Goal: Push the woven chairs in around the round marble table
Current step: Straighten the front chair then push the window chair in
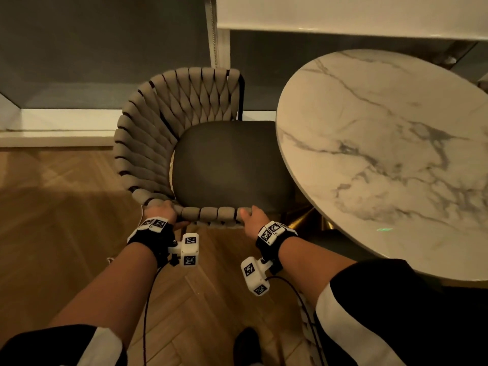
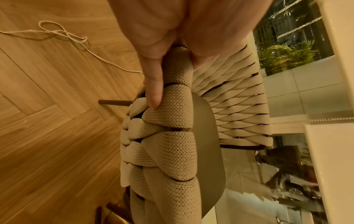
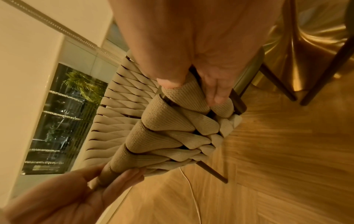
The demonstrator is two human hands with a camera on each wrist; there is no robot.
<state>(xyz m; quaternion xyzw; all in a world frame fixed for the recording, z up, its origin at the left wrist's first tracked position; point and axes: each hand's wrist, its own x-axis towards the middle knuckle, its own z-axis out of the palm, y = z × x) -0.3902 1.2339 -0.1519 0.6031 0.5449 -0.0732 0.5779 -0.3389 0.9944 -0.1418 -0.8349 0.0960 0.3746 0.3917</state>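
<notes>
A woven chair (image 1: 163, 122) with beige braided backrest and dark seat cushion (image 1: 229, 165) stands left of the round marble table (image 1: 390, 159); the seat's right edge lies under the tabletop. My left hand (image 1: 159, 211) grips the woven rim near me, thumb on the outside (image 2: 153, 84), fingers wrapped over the braid (image 2: 178, 115). My right hand (image 1: 253, 216) grips the same rim closer to the table, fingers curled round the braid (image 3: 184, 98). In the right wrist view the left hand (image 3: 99, 180) holds the rim further along.
Herringbone wood floor (image 1: 66, 207) spreads to the left and near me. A window with a white sill (image 1: 52, 128) runs behind the chair. The table's gold pedestal (image 3: 310, 50) stands close beside the chair legs. A thin cord (image 2: 63, 34) lies on the floor.
</notes>
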